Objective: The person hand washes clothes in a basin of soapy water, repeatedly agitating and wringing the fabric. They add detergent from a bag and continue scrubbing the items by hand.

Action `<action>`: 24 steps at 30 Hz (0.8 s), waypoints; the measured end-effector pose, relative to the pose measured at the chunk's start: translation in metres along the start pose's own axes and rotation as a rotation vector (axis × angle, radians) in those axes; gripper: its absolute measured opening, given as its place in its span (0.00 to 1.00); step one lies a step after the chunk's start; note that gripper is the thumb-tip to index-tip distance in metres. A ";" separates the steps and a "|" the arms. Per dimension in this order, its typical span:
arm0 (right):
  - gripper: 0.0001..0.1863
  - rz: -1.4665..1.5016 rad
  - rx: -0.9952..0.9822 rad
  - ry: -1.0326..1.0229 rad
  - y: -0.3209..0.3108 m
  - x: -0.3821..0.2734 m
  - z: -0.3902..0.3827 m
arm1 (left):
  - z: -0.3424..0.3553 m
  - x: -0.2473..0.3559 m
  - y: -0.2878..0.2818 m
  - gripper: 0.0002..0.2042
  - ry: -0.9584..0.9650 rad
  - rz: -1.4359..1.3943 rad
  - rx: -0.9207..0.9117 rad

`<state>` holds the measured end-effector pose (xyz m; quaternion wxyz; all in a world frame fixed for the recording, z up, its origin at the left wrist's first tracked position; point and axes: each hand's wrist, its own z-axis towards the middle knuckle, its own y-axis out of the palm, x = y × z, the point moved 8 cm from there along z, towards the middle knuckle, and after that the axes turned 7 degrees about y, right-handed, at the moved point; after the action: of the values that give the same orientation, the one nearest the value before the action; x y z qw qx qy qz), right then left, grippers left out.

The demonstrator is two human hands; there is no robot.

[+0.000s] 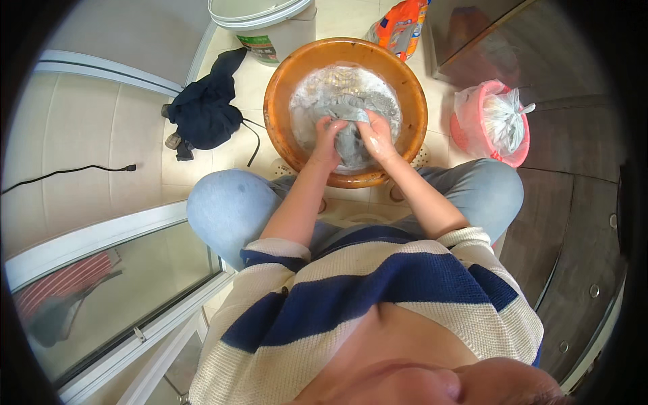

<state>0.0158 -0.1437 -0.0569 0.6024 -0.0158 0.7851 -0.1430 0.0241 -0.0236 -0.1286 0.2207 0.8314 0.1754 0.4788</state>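
Observation:
A wide orange plastic basin [278, 111] sits on the tiled floor between my knees, holding cloudy, sudsy water [310, 88]. In it, a wet grey cloth [349, 113] is raised in a bunch between my hands. My left hand [328, 138] has its fingers curled on the cloth's left part, and my right hand [376, 137] grips its right part, with some foam on the skin. The lower part of the cloth hangs down toward the water.
Dark clothing [206, 108] lies left of the basin, near a black plugged cord [81, 169]. Behind stand a white bucket [283, 44] and an orange bag [398, 27]. At right, a pink bin [466, 131] with a plastic liner stands beside dark cabinets [553, 216].

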 end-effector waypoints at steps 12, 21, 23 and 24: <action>0.09 -0.302 -0.002 -0.725 0.043 -0.112 -0.066 | -0.002 0.021 0.049 0.19 -0.119 -0.675 -0.474; 0.08 -0.620 0.268 -0.537 -0.006 -0.041 0.024 | 0.014 0.019 0.035 0.19 -0.086 -0.230 -0.005; 0.10 -0.644 0.343 -0.116 -0.055 0.027 0.060 | 0.005 0.029 0.048 0.23 -0.115 -0.146 -0.077; 0.13 -0.650 0.310 -0.045 -0.063 0.035 0.062 | -0.017 0.056 0.053 0.30 0.001 0.128 0.051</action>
<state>0.0560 -0.2237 -0.0888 0.5380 -0.1762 0.6945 -0.4440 0.0403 -0.0365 -0.0523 0.1682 0.8460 0.1340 0.4878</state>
